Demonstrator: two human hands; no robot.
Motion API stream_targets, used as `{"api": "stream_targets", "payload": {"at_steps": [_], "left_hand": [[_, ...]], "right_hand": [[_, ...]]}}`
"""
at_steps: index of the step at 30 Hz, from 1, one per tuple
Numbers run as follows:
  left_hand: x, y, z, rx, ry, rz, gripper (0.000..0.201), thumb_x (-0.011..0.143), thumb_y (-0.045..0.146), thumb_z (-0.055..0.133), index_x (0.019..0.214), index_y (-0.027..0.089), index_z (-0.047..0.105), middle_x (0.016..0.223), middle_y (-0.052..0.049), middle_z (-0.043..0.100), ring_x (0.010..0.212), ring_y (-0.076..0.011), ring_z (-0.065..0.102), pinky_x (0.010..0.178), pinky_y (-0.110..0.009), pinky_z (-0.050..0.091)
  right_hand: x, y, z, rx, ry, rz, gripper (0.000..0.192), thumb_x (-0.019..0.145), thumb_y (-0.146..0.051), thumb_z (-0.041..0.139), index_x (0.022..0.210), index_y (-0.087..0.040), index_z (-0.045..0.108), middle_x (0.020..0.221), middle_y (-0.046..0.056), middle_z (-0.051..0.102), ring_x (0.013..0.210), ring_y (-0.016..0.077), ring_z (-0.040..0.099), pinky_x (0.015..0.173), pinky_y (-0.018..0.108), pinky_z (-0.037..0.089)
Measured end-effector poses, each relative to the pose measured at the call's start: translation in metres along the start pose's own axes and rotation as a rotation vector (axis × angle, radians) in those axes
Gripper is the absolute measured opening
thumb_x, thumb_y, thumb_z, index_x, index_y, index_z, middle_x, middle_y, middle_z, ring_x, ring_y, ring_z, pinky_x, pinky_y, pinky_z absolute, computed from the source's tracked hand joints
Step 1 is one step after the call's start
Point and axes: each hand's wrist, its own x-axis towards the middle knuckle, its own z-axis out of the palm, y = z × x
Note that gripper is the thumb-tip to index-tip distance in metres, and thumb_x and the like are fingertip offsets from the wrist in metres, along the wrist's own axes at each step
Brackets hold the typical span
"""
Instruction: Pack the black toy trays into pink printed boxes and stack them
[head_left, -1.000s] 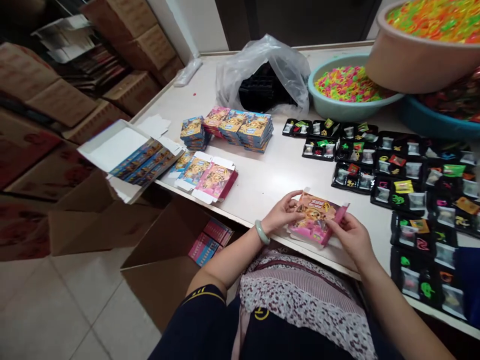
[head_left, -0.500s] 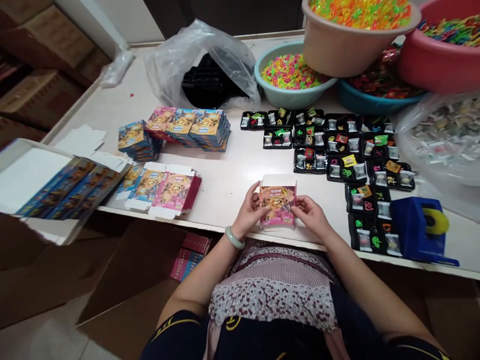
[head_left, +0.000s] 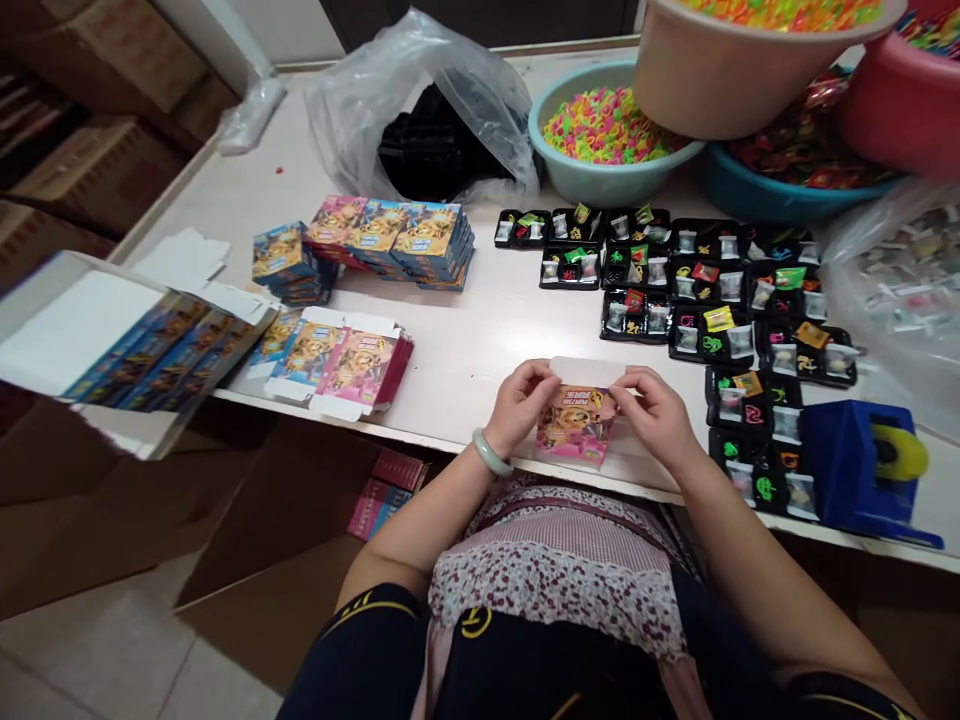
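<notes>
Your left hand (head_left: 523, 400) and right hand (head_left: 656, 412) grip opposite sides of the pink carton (head_left: 576, 425), upright at the near table (head_left: 480, 350) edge, white top flap (head_left: 587, 371) open between your fingertips.

Flattened printed cartons (head_left: 341, 365) lie fanned on the white table (head_left: 465, 340), left of the hands. Beyond them, further left and back, stand stacks of blue and pink cartons (head_left: 394, 240). Black trays (head_left: 679, 290) of small packets and neon shapes spread ahead and right of the hands. A blue tape dispenser (head_left: 862, 470) sits just right (its roll is yellow). Far behind: a clear plastic bag (head_left: 420, 100) and a teal basin (head_left: 600, 180) of neon pieces. An open white box (head_left: 82, 335) holding blue cartons hangs off the table's left end.
</notes>
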Motion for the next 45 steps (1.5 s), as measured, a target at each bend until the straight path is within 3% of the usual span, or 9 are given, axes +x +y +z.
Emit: {"api": "stream_targets", "payload": {"at_steps": [3,7,14,20,25,29,36,40,45], "left_hand": [[0.007,0.007,0.000,0.003,-0.072,0.022,0.031,0.084,0.036,0.064,0.109,0.019,0.057,0.097,-0.005,0.065,0.085,-0.0133,0.061,0.078,-0.027,0.052],[0.005,0.014,-0.004,0.132,-0.155,0.113,0.020,0.082,0.033,0.068,0.092,0.016,0.065,0.095,-0.006,0.067,0.090,-0.0158,0.062,0.082,-0.030,0.051],[0.006,0.016,0.001,0.066,-0.075,-0.012,0.021,0.083,0.036,0.065,0.083,0.016,0.062,0.076,-0.001,0.062,0.064,-0.0103,0.055,0.059,-0.023,0.046],[0.000,0.013,-0.017,0.150,-0.314,0.181,0.016,0.084,0.028,0.066,0.096,0.018,0.067,0.099,-0.007,0.068,0.094,-0.0164,0.063,0.086,-0.031,0.051],[0.005,0.013,-0.019,0.162,-0.298,0.070,0.020,0.080,0.031,0.070,0.096,0.018,0.066,0.094,-0.006,0.067,0.086,-0.0154,0.062,0.078,-0.030,0.053],[0.016,0.015,-0.009,0.126,-0.078,0.136,0.025,0.077,0.032,0.073,0.096,0.019,0.065,0.095,-0.004,0.066,0.086,-0.0149,0.061,0.076,-0.027,0.052],[0.024,0.002,0.043,0.160,0.059,0.349,0.021,0.075,0.027,0.074,0.090,0.018,0.063,0.091,-0.002,0.063,0.088,-0.0141,0.061,0.079,-0.028,0.052],[0.021,0.008,0.056,0.251,-0.031,0.370,0.020,0.078,0.027,0.071,0.094,0.019,0.063,0.093,-0.003,0.062,0.088,-0.0143,0.060,0.076,-0.027,0.052],[0.016,0.014,0.055,0.313,-0.073,0.386,0.021,0.079,0.024,0.070,0.098,0.020,0.063,0.096,-0.003,0.062,0.089,-0.0142,0.060,0.074,-0.026,0.052]], "right_hand": [[0.005,-0.004,0.000,0.160,-0.004,0.115,0.030,0.082,-0.040,0.064,0.106,-0.024,0.057,0.093,0.003,0.061,0.079,0.0160,0.061,0.054,0.025,0.052],[0.005,-0.014,-0.005,0.073,-0.143,0.010,0.018,0.081,-0.039,0.066,0.085,-0.021,0.061,0.096,0.005,0.061,0.092,0.0188,0.060,0.064,0.028,0.054],[0.007,-0.030,0.002,0.059,-0.100,0.143,0.018,0.083,-0.038,0.064,0.085,-0.020,0.061,0.076,0.001,0.061,0.065,0.0146,0.059,0.056,0.028,0.051],[-0.010,-0.033,-0.006,-0.139,-0.155,-0.178,0.013,0.087,-0.030,0.062,0.098,-0.025,0.066,0.100,0.006,0.063,0.094,0.0200,0.061,0.071,0.033,0.055],[-0.020,-0.031,0.000,-0.179,-0.076,-0.234,0.015,0.091,-0.026,0.055,0.101,-0.026,0.065,0.105,0.007,0.062,0.100,0.0204,0.060,0.081,0.037,0.055],[-0.041,-0.023,-0.045,-0.170,-0.023,-0.094,0.043,0.086,-0.035,0.061,0.128,-0.028,0.053,0.129,0.009,0.054,0.110,0.0223,0.057,0.084,0.037,0.054],[-0.134,0.001,-0.191,-0.998,0.610,0.322,0.029,0.088,-0.036,0.054,0.102,-0.016,0.069,0.101,0.015,0.058,0.081,0.0246,0.058,0.080,0.044,0.050],[-0.146,0.018,-0.211,-0.975,0.565,0.407,0.032,0.085,-0.045,0.056,0.089,-0.018,0.074,0.095,0.012,0.057,0.079,0.0235,0.057,0.078,0.042,0.050],[-0.149,0.036,-0.197,-0.286,0.800,0.393,0.038,0.075,-0.058,0.063,0.081,-0.020,0.067,0.082,0.003,0.058,0.069,0.0169,0.056,0.069,0.037,0.053]]}}
